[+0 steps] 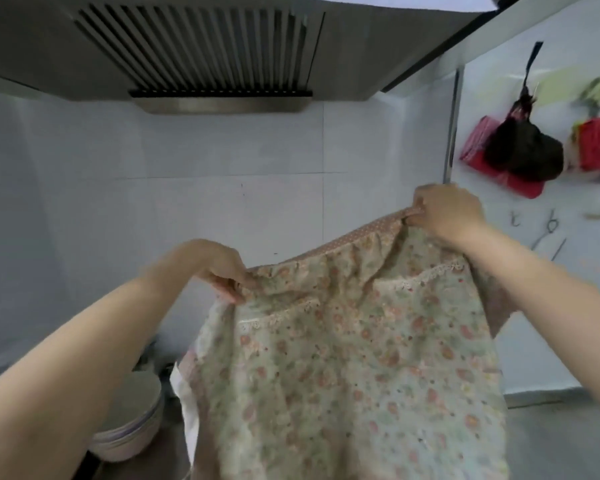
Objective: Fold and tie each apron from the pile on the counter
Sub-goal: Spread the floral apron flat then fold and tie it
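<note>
One pale floral cotton apron (354, 358) hangs lengthwise downward below the steel range hood (201, 46), its waistband slanting; left hand (222, 268) and right hand (444, 213) each pinch a top corner.

Body in view: two bare forearms and two bare hands, nothing else of the person visible. Left hand (222, 268) and right hand (447, 216) carry no gloves, rings, or watch that can be made out. No sleeve shows on either arm up to the frame edge. Fingers (231, 289) slightly blurred; nails not discernible. No markings seen on either forearm.
</note>
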### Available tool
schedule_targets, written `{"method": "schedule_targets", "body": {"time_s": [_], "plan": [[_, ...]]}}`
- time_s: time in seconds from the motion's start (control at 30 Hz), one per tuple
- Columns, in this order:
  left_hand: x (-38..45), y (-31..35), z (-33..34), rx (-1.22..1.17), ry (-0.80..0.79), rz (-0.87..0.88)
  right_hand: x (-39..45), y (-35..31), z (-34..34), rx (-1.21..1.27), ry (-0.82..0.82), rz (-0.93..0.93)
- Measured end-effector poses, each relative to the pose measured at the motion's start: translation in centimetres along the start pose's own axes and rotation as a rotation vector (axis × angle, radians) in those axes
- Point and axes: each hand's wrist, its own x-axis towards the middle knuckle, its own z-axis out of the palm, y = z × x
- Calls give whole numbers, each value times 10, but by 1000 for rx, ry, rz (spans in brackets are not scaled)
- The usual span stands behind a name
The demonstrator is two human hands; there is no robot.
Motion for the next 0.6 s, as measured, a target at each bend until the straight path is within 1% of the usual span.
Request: {"method": "schedule_targets", "body": {"time_s": [0.07, 0.1, 0.17, 0.2, 0.23, 0.27, 0.33, 0.4, 0.43, 0.5, 0.53, 0.6], "plan": [[24, 34, -3, -84, 268, 172, 15, 17, -31, 56, 77, 22], [31, 48, -6, -137, 421, 236, 21, 20, -49, 100, 92, 6], [49, 76, -14, -221, 665, 354, 22, 20, -85, 154, 92, -54], [57, 84, -17, -257, 735, 393, 19, 15, -100, 190, 72, -83], [66, 89, -21, -288, 769, 429, 15, 10, -109, 242, 27, -105], [75, 89, -24, -306, 786, 450, 10, 2, -114, 292, -51, -132], [93, 67, -21, -314, 774, 422, -3, -18, -97, 334, -303, -198], [112, 29, -2, -300, 678, 384, -25, -45, -47, 312, -554, -296], [119, 7, 12, -260, 608, 365, -40, -61, -13, 301, -686, -344], [131, -54, 55, -112, 513, 279, -82, -99, 80, 287, -925, -362], [135, -83, 81, -30, 477, 248, -105, -114, 125, 281, -983, -345], [121, -135, 143, 7, 344, 141, -165, -146, 217, 254, -1043, -306]]}}
